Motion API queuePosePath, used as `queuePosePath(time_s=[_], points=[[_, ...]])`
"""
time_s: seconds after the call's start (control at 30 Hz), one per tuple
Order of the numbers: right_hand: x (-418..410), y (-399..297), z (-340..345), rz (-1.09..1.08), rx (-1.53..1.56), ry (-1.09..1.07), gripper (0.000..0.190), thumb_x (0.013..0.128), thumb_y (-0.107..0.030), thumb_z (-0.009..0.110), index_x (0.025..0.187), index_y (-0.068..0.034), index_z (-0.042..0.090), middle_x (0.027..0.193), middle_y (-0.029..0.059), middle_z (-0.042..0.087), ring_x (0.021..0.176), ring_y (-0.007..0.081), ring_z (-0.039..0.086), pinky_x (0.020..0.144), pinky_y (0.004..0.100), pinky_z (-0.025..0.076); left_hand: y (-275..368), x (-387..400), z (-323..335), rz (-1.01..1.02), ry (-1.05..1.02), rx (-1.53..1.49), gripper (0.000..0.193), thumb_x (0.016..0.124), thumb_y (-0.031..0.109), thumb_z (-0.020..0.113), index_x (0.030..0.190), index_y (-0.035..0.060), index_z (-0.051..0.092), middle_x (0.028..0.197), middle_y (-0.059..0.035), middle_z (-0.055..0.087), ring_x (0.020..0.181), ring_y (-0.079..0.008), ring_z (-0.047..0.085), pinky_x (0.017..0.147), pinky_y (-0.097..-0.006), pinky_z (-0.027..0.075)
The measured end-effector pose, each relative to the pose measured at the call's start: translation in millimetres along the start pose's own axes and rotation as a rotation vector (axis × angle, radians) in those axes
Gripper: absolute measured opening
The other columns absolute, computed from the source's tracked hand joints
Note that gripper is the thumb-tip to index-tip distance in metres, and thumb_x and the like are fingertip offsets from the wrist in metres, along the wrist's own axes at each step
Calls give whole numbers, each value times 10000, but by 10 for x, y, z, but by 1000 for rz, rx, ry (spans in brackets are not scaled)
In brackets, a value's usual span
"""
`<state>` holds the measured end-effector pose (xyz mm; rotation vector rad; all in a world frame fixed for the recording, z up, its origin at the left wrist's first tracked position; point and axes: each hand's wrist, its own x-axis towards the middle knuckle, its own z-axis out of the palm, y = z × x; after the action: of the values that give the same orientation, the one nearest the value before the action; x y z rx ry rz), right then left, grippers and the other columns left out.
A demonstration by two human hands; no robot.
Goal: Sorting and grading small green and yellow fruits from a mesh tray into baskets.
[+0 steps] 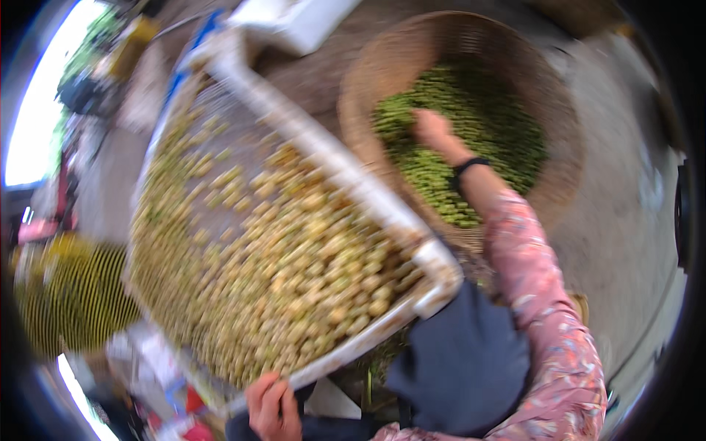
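A shallow tray with a white frame (364, 182) holds many small round yellow-green fruits or nuts (309, 259), heaped towards its near right side and thinner at the far left. My left hand (272, 405) rests at the tray's near rim, fingers bent over it; how firmly it holds is blurred. To the right stands a large round woven basket (380, 60) with small green pods or fruits (469, 110) inside. My right hand (433, 128), a black band on its wrist, reaches into the basket at the surface of the green produce. Its fingertips are blurred, and whether it holds anything is unclear.
Beyond the tray lies a white foam box (292, 22). A yellow-and-dark striped object (77, 292) stands at the left, with plastic bags (149, 353) below it. My knee in dark cloth (463, 358) is by the tray's near right corner. Concrete floor (612, 165) extends right of the basket.
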<state>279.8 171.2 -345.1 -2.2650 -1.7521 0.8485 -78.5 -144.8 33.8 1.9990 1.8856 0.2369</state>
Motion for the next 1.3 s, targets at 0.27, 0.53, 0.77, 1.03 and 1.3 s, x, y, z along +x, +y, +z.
queuePosePath(time_s=[0.27, 0.53, 0.77, 1.03, 1.3], points=[[-827, -83, -1269, -315, 451, 272, 142, 807, -169, 579, 812, -27, 565, 642, 57, 536, 598, 120, 516, 546, 300, 428, -19, -447, -600, 57, 106, 25, 182, 729, -43, 664, 902, 6, 636, 1017, -136, 609, 935, -299, 593, 815, -356, 477], [-2529, -1950, -2975, -759, 457, 205, 157, 857, -118, 542, 963, -6, 570, 777, 25, 555, 700, 93, 509, 606, 258, 420, -1369, -634, -1189, -301, 169, -163, 241, 853, 102, 628, 1063, -4, 579, 1077, -94, 596, 1001, -177, 574, 813, -297, 478], [-2845, -2743, -2663, -1292, -169, -128, 314, 809, -185, 618, 1052, 12, 588, 1050, 150, 607, 877, 268, 601, 745, 352, 509, -2352, 116, -751, -254, 360, -292, 259, 832, 178, 632, 1041, 27, 617, 942, -149, 657, 891, -249, 634, 791, -346, 491], [-3626, -3526, -2268, -1213, 91, -164, 221, 882, -184, 580, 1039, -31, 604, 1028, 124, 585, 871, 251, 608, 735, 345, 523, -3039, 414, 268, -376, 432, -118, 388, 828, 383, 635, 1103, 109, 617, 1152, -225, 541, 1055, -370, 534, 848, -542, 436], [-3317, -3187, -1839, -1319, -96, -159, 198, 870, -185, 577, 977, -23, 616, 984, 129, 560, 822, 294, 583, 739, 392, 482, -1238, 696, 647, -283, 353, -40, 387, 878, 430, 532, 1133, 146, 596, 1218, -141, 468, 1200, -327, 399, 953, -543, 339]])
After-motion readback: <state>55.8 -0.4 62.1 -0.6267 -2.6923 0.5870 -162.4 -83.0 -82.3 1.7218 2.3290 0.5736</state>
